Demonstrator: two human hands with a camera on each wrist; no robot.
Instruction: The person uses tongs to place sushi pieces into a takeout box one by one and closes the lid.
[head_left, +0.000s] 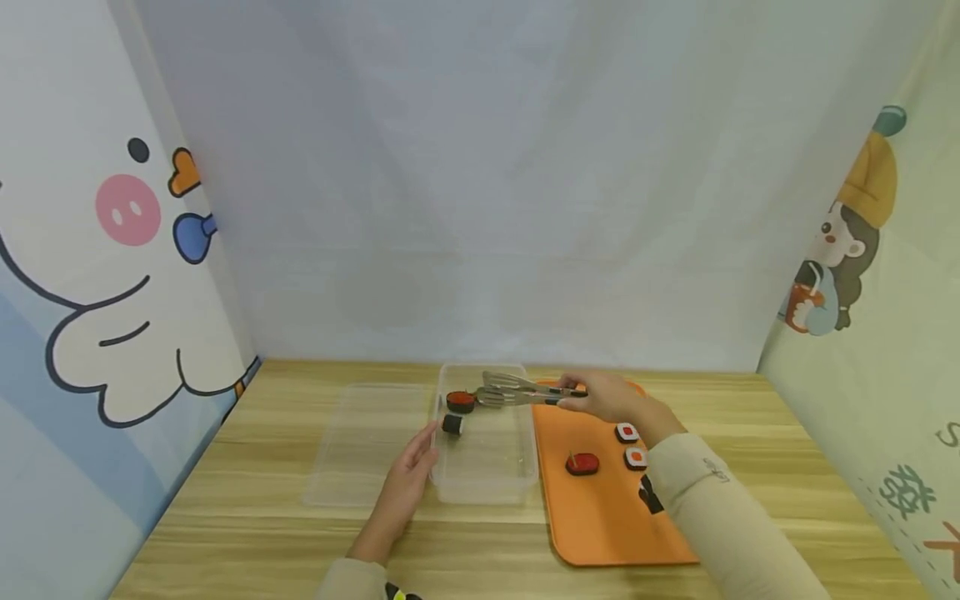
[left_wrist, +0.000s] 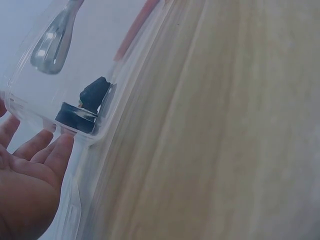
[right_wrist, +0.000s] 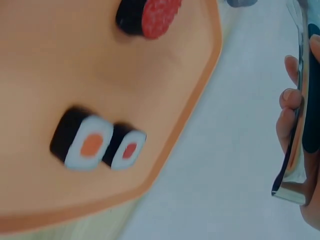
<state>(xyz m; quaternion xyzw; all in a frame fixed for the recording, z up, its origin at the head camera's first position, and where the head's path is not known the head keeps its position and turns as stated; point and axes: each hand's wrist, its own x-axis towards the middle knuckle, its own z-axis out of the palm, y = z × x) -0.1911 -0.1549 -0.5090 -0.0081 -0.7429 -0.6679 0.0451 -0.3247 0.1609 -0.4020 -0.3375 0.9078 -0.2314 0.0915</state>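
Observation:
In the head view my right hand (head_left: 603,398) grips metal tongs (head_left: 517,392) by their dark handles, their heads over the back of a clear plastic box (head_left: 487,492). A red-topped sushi piece (head_left: 460,402) lies in the box beside the tong tips, and a black-wrapped roll (head_left: 452,424) is in front of it. Whether the tongs touch a piece I cannot tell. My left hand (head_left: 408,479) rests its straight fingers against the box's left wall. The left wrist view shows the fingertips at the wall; in the right wrist view fingers curl round the tongs' handle (right_wrist: 310,100).
An orange tray (head_left: 600,533) right of the box holds a red-topped piece (head_left: 582,464), two white-faced rolls (head_left: 627,432) and a black piece (head_left: 650,495) partly behind the right sleeve. A clear lid (head_left: 360,442) lies flat left of the box. A pale curtain stands behind the table.

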